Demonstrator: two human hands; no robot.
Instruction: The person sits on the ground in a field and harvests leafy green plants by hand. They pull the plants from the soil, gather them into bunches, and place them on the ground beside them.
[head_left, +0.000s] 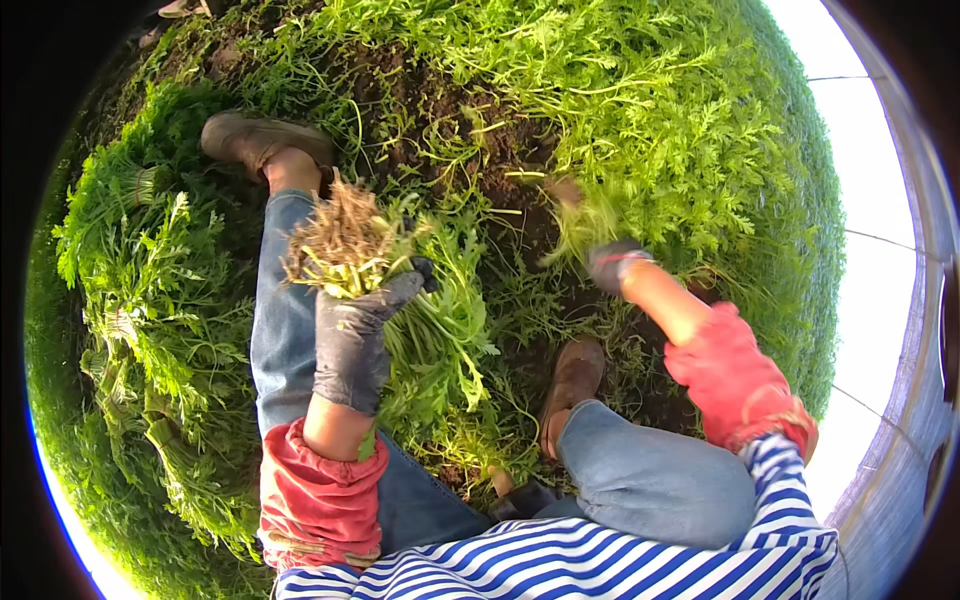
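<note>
My left hand (360, 330), in a dark glove, grips a bunch of leafy greens (431, 322) that look like garland chrysanthemum. Its tangled brown roots (341, 232) point up and away from me, while the leaves hang down behind the hand. On the right, my gloved right hand (616, 264) is blurred by motion at the edge of the standing crop (675, 135). Pale stems (585, 225) with a brown root end extend from its fingers, so it appears closed on a few plants. Exactly how the fingers hold them is hidden.
Tied bundles of greens (169, 442) are heaped along the left. My brown shoes (255, 139) rest either side of dark soil (525, 202) strewn with loose stems. A small tan object (500, 480) lies between my legs, its kind unclear. Pale sheeting (874, 300) borders the right.
</note>
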